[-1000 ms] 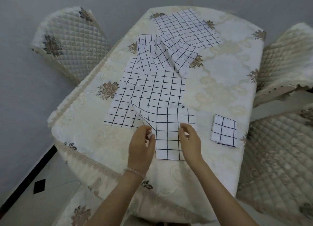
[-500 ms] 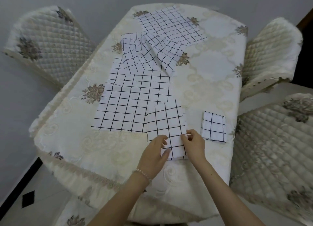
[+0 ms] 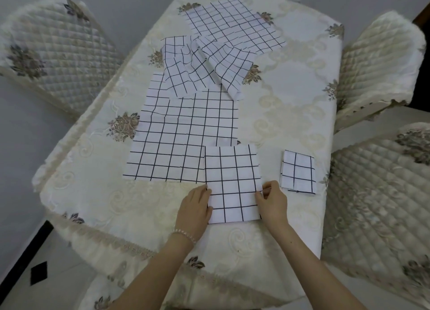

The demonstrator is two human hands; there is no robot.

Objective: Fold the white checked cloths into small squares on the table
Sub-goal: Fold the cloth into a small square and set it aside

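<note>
Head view | both hands' grip pinches rectangular folded cloth (image 3: 232, 184) edges: left hand (image 3: 194, 211), right hand (image 3: 272, 201)

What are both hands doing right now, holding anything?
Left hand: fingers grip the left edge of the half-folded cloth.
Right hand: fingers pinch that cloth's right edge.

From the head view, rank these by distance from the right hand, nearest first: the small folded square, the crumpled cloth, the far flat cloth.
1. Small folded square: just right of the right hand.
2. Crumpled cloth: mid-table, up and left.
3. Far flat cloth: at the table's far end.
</note>
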